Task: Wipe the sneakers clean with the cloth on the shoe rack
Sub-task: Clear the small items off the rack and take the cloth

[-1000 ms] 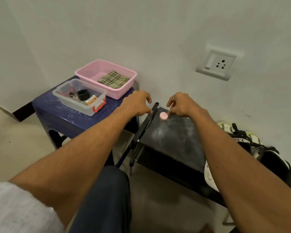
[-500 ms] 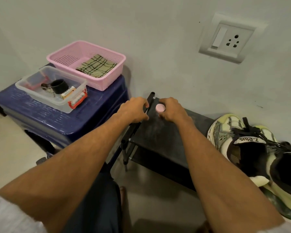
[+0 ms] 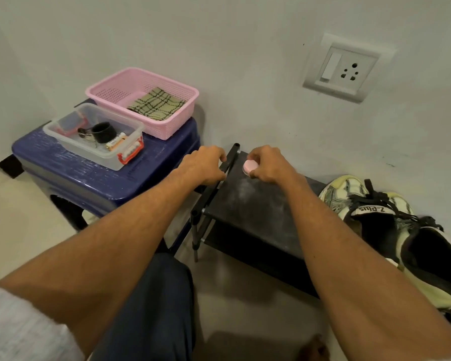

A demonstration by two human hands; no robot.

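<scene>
Head: R hand point(image 3: 268, 168) pinches pink disc point(image 3: 250, 165) (L hand point(image 3: 203, 166) grips rack point(image 3: 245, 204))

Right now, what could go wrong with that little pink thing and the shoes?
The right hand pinches the pink disc near the corner of the rack; if it slips, it might roll off. The sneakers sit close beside the right forearm, so a backward swing could perhaps knock one down.

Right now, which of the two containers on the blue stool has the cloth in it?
The pink basket at the back holds the folded checked cloth; the clear box in front of it has no cloth.
</scene>
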